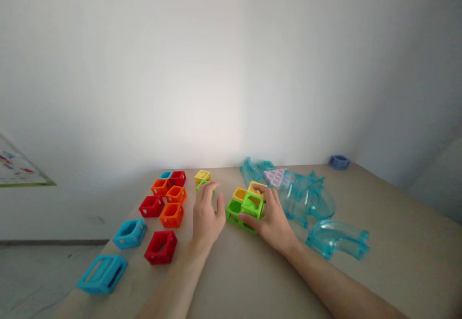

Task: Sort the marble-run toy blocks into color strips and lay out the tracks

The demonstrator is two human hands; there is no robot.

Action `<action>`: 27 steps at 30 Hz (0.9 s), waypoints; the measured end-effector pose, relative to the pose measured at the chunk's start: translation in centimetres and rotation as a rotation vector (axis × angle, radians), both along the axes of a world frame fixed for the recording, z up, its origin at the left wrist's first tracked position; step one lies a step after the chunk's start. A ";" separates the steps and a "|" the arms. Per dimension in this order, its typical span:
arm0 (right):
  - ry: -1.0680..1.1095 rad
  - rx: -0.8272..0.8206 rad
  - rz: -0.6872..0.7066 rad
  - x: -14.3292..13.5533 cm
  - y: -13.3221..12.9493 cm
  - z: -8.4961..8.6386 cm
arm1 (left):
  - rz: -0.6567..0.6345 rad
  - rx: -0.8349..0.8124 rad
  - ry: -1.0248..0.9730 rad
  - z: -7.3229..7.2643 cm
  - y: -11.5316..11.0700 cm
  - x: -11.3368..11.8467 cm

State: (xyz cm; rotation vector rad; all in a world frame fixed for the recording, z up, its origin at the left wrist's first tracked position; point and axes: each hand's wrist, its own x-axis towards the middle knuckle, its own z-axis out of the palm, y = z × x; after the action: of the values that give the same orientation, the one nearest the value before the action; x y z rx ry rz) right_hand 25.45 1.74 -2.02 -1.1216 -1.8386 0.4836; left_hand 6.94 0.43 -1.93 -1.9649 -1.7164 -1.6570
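Note:
Right of the middle sits a cluster of hollow cube blocks, with green blocks (235, 208) in front and yellow blocks (240, 194) behind. My right hand (272, 218) grips its upper green block (251, 205), thumb at the near side and fingers over the far right edge by a yellow block. My left hand (209, 213) is left of the cluster, thumb and fingers apart. Just beyond its fingers lies another green block (202, 183), partly hidden by the hand. A single yellow block (202, 176) stands behind that one.
Orange blocks (172, 214), red blocks (160, 247) and blue blocks (130, 233) line the table's left side. Clear teal track pieces (306, 196) and a curved chute (337, 237) lie at right. A dark blue block (339, 162) sits near the back right corner, by the wall (231, 69).

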 end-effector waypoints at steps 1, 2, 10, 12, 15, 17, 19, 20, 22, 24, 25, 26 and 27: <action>0.000 0.001 0.009 0.0 0.0 0.0 | -0.122 -0.022 0.003 0.1 -0.3 0.3; 0.002 0.005 0.015 0.0 0.0 0.0 | -0.228 -0.061 0.007 0.2 -0.6 0.7; 0.009 0.006 0.040 0.1 0.0 0.0 | -0.344 -0.169 -0.057 -0.6 -0.2 1.2; 0.011 0.002 0.051 0.1 0.0 0.1 | -0.320 -0.185 -0.089 -0.6 -0.1 1.0; 0.020 -0.007 0.056 0.1 -0.1 0.0 | -0.342 -0.202 -0.123 -0.4 -0.4 1.1; 0.037 -0.023 0.079 0.1 -0.1 -0.1 | -0.371 -0.182 -0.131 -0.3 -0.5 1.3; 0.070 -0.068 0.143 0.1 -0.2 -0.2 | -0.379 -0.162 -0.156 -0.3 -0.5 1.4; 0.089 -0.099 0.193 0.1 -0.3 -0.3 | -0.381 -0.164 -0.182 -0.3 -0.5 1.4; 0.130 -0.158 0.304 0.2 -0.4 -0.3 | -0.406 -0.199 -0.258 -0.2 -0.5 1.2; 0.156 -0.197 0.419 0.5 -0.5 -0.1 | -0.490 -0.254 -0.318 0.1 -0.7 0.9; 0.165 -0.210 0.469 0.7 -0.5 0.1 | -0.550 -0.276 -0.317 0.3 -0.8 0.7; 0.171 -0.222 0.511 0.9 -0.5 0.2 | -0.611 -0.287 -0.293 0.6 -0.9 0.5; 0.170 -0.232 0.544 1.1 -0.5 0.4 | -0.664 -0.292 -0.252 0.9 -1.1 0.4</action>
State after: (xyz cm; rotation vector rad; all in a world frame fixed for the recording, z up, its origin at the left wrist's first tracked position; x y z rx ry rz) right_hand 26.58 1.19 -1.61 -0.6829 -1.9603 1.0935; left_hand 7.33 -0.64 -0.98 -2.8010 -1.5400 -1.9982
